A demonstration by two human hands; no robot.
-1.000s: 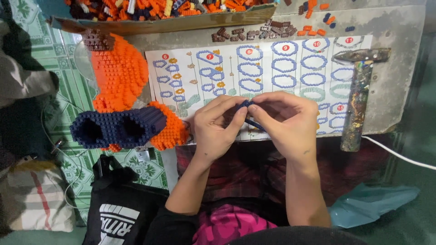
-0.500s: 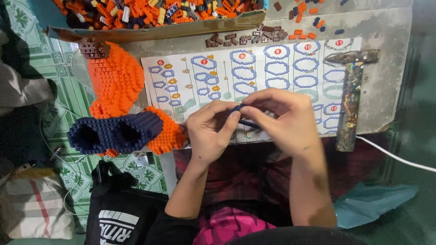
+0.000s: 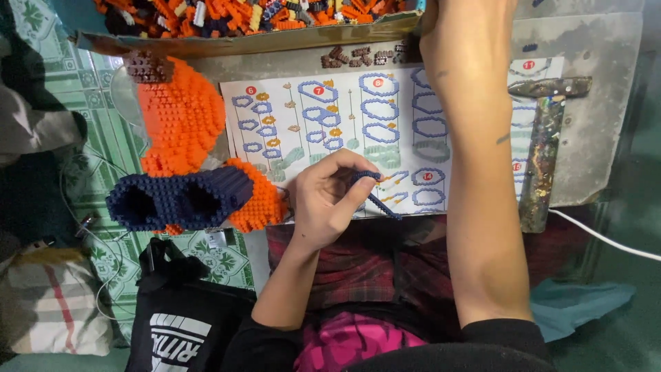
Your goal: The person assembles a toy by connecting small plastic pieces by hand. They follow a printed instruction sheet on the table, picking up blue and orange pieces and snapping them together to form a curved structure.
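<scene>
head view: a second ago both hands worked the dark blue brick strip [image 3: 375, 195] together; now the left hand [image 3: 329, 196] alone pinches it over the instruction sheet [image 3: 344, 124], while the right hand [image 3: 458, 27] has stretched up to the brick tray [image 3: 227, 43]. that hand's fingers are cut off at the frame's top, so its grip can't be told.

- dark blue brick strip [image 3: 375, 193]: thin, long chain of tiny bricks, curved at the top and running slantwise down to the right
- pinched at its upper end, lower end hanging free over the bottom edge of the instruction sheet [image 3: 344, 131]
</scene>
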